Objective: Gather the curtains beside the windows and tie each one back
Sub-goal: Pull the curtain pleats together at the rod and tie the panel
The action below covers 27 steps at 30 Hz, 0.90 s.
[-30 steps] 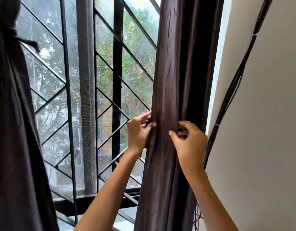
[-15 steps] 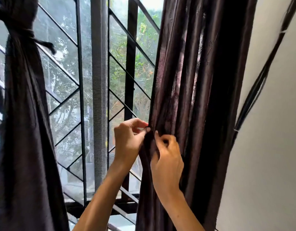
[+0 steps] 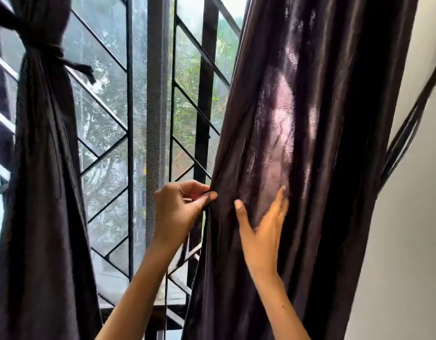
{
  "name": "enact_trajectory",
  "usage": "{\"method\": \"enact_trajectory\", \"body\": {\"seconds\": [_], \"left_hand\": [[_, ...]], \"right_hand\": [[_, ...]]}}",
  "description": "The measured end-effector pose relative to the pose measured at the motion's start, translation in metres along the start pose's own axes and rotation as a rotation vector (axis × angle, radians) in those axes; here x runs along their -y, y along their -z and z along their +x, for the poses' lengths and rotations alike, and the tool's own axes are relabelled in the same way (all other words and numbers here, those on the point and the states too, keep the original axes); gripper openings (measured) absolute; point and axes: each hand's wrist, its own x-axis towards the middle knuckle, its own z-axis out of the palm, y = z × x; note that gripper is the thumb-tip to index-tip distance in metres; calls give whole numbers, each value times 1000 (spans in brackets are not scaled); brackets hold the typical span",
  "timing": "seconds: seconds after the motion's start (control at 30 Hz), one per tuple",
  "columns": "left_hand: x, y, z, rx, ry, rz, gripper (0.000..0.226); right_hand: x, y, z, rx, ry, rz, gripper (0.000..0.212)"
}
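right hand (image 3: 261, 231): half a second ago curled in the folds, now fingers straight, flat on the loose dark brown satin curtain (image 3: 310, 143) | left hand (image 3: 177, 209): grip still pinches that curtain's left edge, beside the black window grille (image 3: 128, 143) | far left: tied dark brown curtain (image 3: 40, 168), bound high up.

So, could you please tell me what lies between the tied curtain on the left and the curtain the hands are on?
In the head view, the barred window lies between tied curtain and loose curtain, with trees beyond.
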Motion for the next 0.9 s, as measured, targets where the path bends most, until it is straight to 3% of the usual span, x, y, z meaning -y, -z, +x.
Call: {"method": "enact_trajectory", "body": {"seconds": [0.1, 0.2, 0.33, 0.4, 0.47, 0.6, 0.77, 0.9], "left_hand": [[5, 8, 7, 68, 84, -141, 15], [10, 13, 12, 81, 102, -166, 16], [11, 11, 10, -7, -38, 38, 12], [4, 7, 3, -67, -165, 179, 10], [0, 2, -6, -114, -274, 290, 10], [1, -2, -15, -107, -319, 228, 10], [0, 2, -20, -29, -262, 28, 8], [-4, 1, -19, -13, -240, 0, 11]], "right_hand": [[0, -3, 19, 118, -258, 176, 108], [10, -9, 29, 150, -363, 467, 72], [17, -14, 17, -106, -142, 449, 34], [20, -15, 3, -277, 27, 209, 25], [24, -18, -12, -341, 220, -13, 23], [29, -23, -31, -231, 367, -109, 32], [20, -20, -34, -55, 305, -152, 39], [20, -18, -31, 27, 355, -225, 37]]}}
